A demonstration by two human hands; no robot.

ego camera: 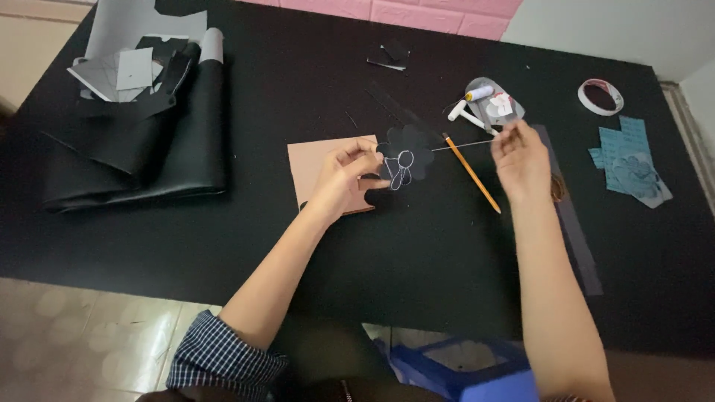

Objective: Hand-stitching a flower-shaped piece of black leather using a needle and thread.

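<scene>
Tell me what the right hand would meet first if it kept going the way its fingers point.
The right hand points up and slightly left, away from the person. First in that line, judging loosely since height is unclear, is the clear plastic packet with the thread spool and white bits on it.

There are two hands: one left hand (344, 175) and one right hand (520, 155). I count one black flower-shaped piece (406, 155), one thread (462, 145), one pencil (471, 172), one pink sheet (316, 165), one roll of tape (600, 96), one big roll of black material (141, 141), one spool of thread (479, 93), one small pile of blue cut pieces (629, 160), one blue stool (462, 368) and one black table (298, 238)
</scene>
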